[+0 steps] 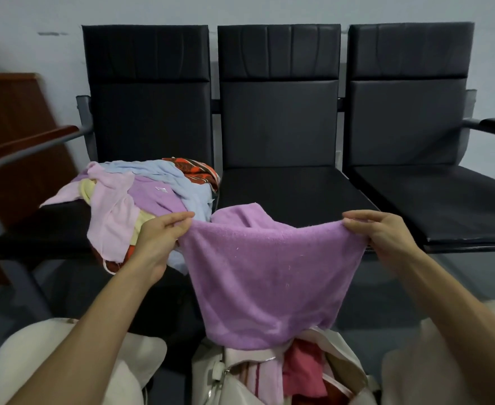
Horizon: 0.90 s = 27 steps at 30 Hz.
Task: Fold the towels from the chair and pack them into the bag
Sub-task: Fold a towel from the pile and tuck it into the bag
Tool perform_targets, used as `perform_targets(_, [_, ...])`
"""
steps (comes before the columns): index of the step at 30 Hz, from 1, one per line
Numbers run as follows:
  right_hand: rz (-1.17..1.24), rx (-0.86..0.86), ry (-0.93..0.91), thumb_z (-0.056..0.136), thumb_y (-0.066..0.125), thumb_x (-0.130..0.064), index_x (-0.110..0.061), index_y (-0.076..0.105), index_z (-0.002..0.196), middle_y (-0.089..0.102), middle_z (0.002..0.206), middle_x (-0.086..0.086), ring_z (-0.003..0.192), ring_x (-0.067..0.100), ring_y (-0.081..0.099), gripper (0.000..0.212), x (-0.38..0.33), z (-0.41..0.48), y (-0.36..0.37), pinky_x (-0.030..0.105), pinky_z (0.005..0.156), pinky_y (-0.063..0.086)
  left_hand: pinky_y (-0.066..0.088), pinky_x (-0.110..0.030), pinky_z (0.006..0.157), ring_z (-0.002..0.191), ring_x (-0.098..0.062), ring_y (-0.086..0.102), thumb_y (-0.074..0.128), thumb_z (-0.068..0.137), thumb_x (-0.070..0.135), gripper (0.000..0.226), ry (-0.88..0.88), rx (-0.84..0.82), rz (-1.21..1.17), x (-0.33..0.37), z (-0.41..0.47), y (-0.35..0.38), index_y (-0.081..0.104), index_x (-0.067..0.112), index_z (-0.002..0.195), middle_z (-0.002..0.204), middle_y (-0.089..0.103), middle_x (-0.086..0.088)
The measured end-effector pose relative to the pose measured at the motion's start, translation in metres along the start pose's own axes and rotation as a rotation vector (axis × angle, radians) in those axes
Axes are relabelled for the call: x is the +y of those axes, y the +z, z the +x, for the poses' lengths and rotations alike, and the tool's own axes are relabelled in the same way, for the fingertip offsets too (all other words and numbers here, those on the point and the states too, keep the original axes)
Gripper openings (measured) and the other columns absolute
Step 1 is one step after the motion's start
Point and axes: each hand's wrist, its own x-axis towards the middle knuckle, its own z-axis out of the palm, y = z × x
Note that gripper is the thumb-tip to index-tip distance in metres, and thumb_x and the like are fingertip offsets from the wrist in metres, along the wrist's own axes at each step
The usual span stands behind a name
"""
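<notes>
on the left chair the pile of unfolded towels covers the back and right side of the seat and spills over its front edge, so a brush from a forearm could tip the overhanging pink and blue pieces to the floor. the left hand pinches one top corner of the purple towel between thumb and curled fingers, just in front of that pile and near enough to snag a loose piece. the towel hangs spread in the air before the middle seat's front edge, its top hem sagging between the two grips and a flap doubled behind, so a fold made now would likely come out crooked. its bottom hem reaches the open mouth of the bag on the floor between the knees and could catch on the zip or drag at the pink cloth inside. how full the bag is i cannot tell, since the frame cuts it off. the right hand holds the other top corner in a small pinch, and a slip there would drop the towel unfolded onto the bag.
</notes>
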Motion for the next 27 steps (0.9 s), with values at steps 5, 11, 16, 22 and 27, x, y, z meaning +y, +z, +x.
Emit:
perform_targets(5, [-0.683, -0.13, -0.23, 0.068, 0.082, -0.009, -0.02, 0.077, 0.098, 0.073, 0.091, -0.002, 0.087, 0.014, 0.066, 0.033, 0.002, -0.004, 0.001, 0.018, 0.07, 0.048, 0.044, -0.027, 0.096, 0.111, -0.022, 0.059, 0.07, 0.083, 0.001, 0.037, 0.247, 0.077, 0.493, -0.001, -0.008, 0.003, 0.068, 0.01, 0.119, 0.12, 0.066, -0.009])
perform_targets(11, [-0.896, 0.007, -0.374, 0.084, 0.064, -0.003, -0.01, 0.078, 0.091, 0.061, 0.08, 0.007, 0.079, 0.02, 0.058, 0.017, 0.008, -0.001, -0.002, 0.017, 0.062, 0.037, 0.036, -0.024, 0.082, 0.096, -0.025, 0.056, 0.058, 0.092, 0.005, 0.02, 0.439, 0.188, 0.739, -0.001, -0.006, 0.002, 0.072, 0.004, 0.107, 0.104, 0.058, -0.013])
perform_targets(16, [-0.851, -0.118, -0.395, 0.093, 0.059, -0.01, -0.009, 0.074, 0.1, 0.051, 0.131, 0.004, 0.122, 0.023, 0.047, 0.017, 0.016, 0.001, 0.0, 0.027, 0.096, 0.035, 0.036, -0.029, 0.078, 0.092, -0.019, 0.049, 0.048, 0.099, 0.012, 0.011, 0.418, 0.143, 0.724, -0.003, -0.007, 0.006, 0.055, 0.008, 0.091, 0.107, 0.049, -0.007])
perform_targets(22, [-0.515, -0.313, -0.239, 0.097, 0.051, -0.011, -0.02, 0.067, 0.085, 0.065, 0.079, -0.003, 0.074, 0.012, 0.056, 0.021, 0.01, -0.01, 0.012, 0.03, 0.066, 0.044, 0.036, -0.03, 0.063, 0.084, -0.021, 0.052, 0.035, 0.104, 0.023, 0.016, 0.249, 0.083, 0.671, -0.011, -0.006, 0.011, 0.046, 0.012, 0.103, 0.093, 0.055, -0.007])
perform_targets(27, [-0.34, -0.417, -0.089, 0.095, 0.052, -0.004, -0.006, 0.068, 0.085, 0.065, 0.074, 0.003, 0.07, 0.013, 0.056, 0.019, 0.002, -0.013, 0.016, 0.028, 0.064, 0.043, 0.045, -0.029, 0.066, 0.09, -0.018, 0.056, 0.044, 0.101, 0.023, 0.017, 0.115, -0.13, 0.239, -0.01, -0.001, 0.012, 0.058, 0.025, 0.092, 0.092, 0.06, 0.0])
